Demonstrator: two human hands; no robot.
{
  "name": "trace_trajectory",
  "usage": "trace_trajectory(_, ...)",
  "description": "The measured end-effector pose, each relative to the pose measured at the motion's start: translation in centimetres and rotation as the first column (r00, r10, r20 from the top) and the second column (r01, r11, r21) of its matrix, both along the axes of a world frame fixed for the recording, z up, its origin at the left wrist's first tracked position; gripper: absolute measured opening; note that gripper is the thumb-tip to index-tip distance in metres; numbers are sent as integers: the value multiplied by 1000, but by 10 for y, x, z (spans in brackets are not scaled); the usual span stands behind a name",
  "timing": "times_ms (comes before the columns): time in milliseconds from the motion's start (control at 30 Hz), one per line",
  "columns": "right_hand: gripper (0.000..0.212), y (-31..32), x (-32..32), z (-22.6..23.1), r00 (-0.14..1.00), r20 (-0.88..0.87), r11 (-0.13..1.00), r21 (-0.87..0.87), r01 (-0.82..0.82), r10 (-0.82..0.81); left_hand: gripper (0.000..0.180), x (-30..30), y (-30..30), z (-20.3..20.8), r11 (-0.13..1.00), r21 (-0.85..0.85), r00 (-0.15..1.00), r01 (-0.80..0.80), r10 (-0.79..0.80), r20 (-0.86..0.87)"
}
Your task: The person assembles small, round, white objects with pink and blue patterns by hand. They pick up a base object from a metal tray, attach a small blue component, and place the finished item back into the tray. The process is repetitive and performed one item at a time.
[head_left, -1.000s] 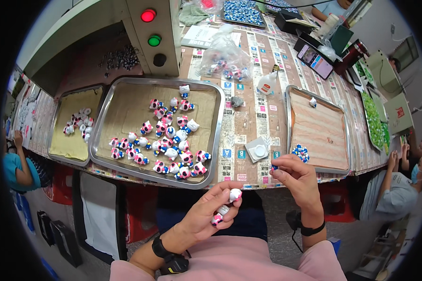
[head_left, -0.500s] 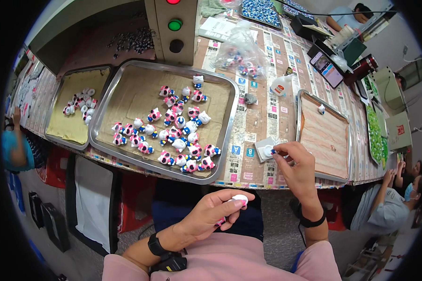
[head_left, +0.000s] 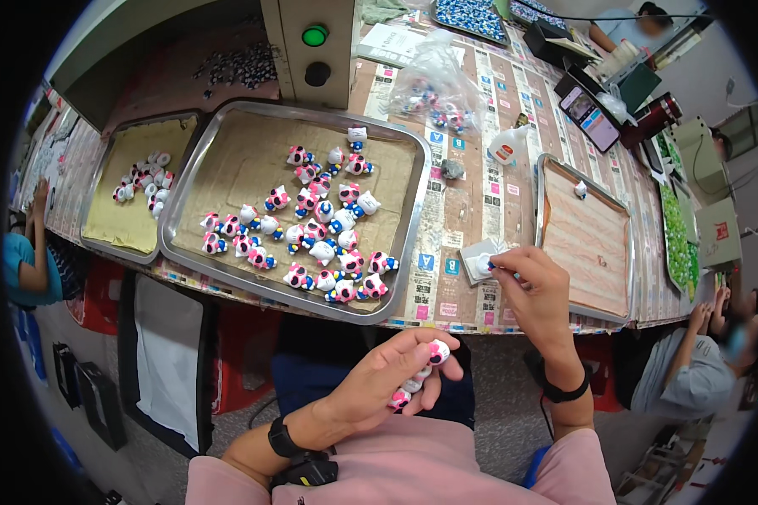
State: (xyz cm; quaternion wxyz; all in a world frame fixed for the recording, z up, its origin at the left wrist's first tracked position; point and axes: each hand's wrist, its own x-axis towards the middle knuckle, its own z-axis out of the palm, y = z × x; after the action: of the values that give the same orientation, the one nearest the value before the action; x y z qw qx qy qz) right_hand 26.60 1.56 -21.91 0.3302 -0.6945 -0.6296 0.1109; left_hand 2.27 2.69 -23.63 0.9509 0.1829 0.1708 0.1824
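Over my lap, my left hand [head_left: 387, 369] is curled around several small white-and-pink cat figurine heads [head_left: 438, 351], one held up by the thumb and fingertips. My right hand [head_left: 535, 286] pinches a tiny blue figurine piece [head_left: 491, 265] above a small square pad [head_left: 472, 251] with a white blob on it. The fingers partly hide that piece. To the left, a large metal tray [head_left: 414, 210] lined with brown paper carries many cat figurines in white, pink and blue. At the right, one small white-and-blue figurine [head_left: 581, 190] stands in a paper-lined tray [head_left: 556, 227].
A yellow-lined tray [head_left: 114, 231] with white heads lies at far left. Behind the pad are a white bottle [head_left: 507, 147], a grey lump [head_left: 452, 169] and a plastic bag [head_left: 438, 80] of figurines. A phone [head_left: 589, 118] stands at back right. Other people sit at both sides.
My left fingers have shifted, so the top head now shows its pink face and more heads show in the palm. My right hand stays at the pad, moved only slightly.
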Motion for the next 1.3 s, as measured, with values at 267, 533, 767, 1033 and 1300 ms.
trace_trajectory(267, 18, -35, -19, 27, 919, -392, 995, -69, -67, 34, 42, 16, -4, -6, 997, -24, 991, -80, 77, -113)
trace_trajectory(533, 19, -61, -36, 19, 752, -655, 992, -34, -125, 73, 35, 24, -8, -10, 999, -11, 993, -53, 52, -111)
trace_trajectory(767, 19, -64, -37, 13, 777, -625, 992, -34, -122, 74, 37, 27, -10, -8, 999, -12, 984, -49, 46, -172)
trace_trajectory(1033, 17, -64, -37, 12, 826, -541, 983, 8, -181, 157, 34, 22, -10, -10, 987, 155, 965, -39, 78, -251)
trace_trajectory(1300, 17, -66, -46, 15, 856, -494, 987, 39, -157, 156, 23, 14, -8, -5, 978, 206, 945, 7, 61, -322)
